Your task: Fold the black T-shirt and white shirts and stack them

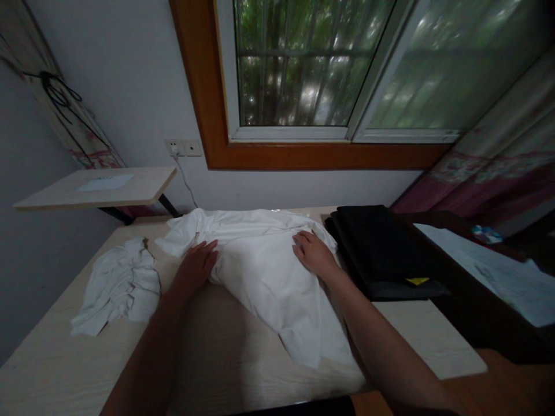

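1. The white cloth [264, 268] lies on the table [208, 364] between the two hands, its top edge running 9 to 3 o'clock and its lower part trailing toward 5 o'clock
2. The left hand [199, 263] rests at the cloth's left side, fingers extended and loosely together, closed round nothing; most of the cloth lies at its 3 o'clock
3. The right hand [314, 252] lies on the cloth near its right edge, fingers spread and slightly bent, gripping nothing visible (whether a fold is caught beneath, I cannot tell); the trailing corner sits at its 6 o'clock, nearer than to the left hand
4. A crumpled smaller cloth [119, 286] lies beyond the left wrist at 9 o'clock; black folded fabric [377, 248] is at the right hand's 3 o'clock
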`<action>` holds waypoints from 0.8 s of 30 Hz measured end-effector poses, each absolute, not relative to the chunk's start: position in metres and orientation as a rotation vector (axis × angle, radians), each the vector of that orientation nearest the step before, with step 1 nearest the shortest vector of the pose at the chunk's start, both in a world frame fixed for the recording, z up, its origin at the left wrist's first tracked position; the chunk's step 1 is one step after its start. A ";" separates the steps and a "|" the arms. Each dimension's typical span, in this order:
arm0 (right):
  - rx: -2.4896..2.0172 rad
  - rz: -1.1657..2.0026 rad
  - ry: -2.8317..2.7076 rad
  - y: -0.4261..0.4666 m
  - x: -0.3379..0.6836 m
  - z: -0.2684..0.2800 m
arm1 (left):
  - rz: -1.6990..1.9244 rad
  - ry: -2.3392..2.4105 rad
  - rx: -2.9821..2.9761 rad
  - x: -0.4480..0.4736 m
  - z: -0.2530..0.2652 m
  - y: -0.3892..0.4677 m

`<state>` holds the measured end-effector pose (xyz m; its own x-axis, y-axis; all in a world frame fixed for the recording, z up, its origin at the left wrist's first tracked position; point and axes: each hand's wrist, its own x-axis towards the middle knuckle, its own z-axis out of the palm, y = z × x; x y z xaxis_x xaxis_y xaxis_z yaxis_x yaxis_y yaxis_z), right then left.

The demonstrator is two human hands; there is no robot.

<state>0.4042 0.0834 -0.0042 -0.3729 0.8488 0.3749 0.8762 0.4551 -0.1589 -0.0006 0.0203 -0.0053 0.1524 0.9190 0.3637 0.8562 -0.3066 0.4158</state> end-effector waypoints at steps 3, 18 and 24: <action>-1.492 -0.111 -2.259 0.083 0.407 -0.011 | 0.926 1.862 2.303 -0.004 -0.007 0.020; -1.529 -0.166 -2.223 0.082 0.407 -0.021 | 0.719 1.980 2.282 0.011 0.000 0.022; -1.564 -0.162 -2.234 0.081 0.405 -0.022 | 0.713 1.683 2.153 0.037 0.005 0.010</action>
